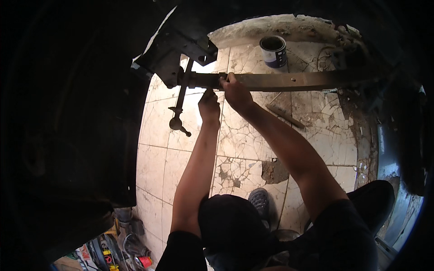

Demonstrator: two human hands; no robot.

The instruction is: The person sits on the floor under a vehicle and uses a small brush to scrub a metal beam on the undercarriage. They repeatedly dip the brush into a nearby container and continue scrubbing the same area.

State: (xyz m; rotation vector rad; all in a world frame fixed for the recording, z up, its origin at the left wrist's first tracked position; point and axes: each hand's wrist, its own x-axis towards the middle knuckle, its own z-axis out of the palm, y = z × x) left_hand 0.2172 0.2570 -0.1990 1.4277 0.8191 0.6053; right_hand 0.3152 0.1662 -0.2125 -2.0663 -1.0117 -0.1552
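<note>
A long, dark brown metal bar (pixel 271 81), resembling a leaf spring, runs across the far part of the view. My right hand (pixel 237 92) is closed at a small dark clamp (pixel 222 76) around the bar, thumb and fingers pressed against it. Just below, my left hand (pixel 209 107) is curled into a grip at the bar's near edge; what it holds is hidden in shadow. To the left, a dark rod with a ball joint (pixel 175 123) hangs down from beside a black metal bracket (pixel 169 61).
A paint can (pixel 273 56) stands beyond the bar. On the cracked tile floor (pixel 151 167) lies a stick-like tool (pixel 285 116). Assorted tools and parts (pixel 129 241) are piled at lower left. A dark vehicle body (pixel 68 113) fills the left side. A grey clog (pixel 259 201) shows below.
</note>
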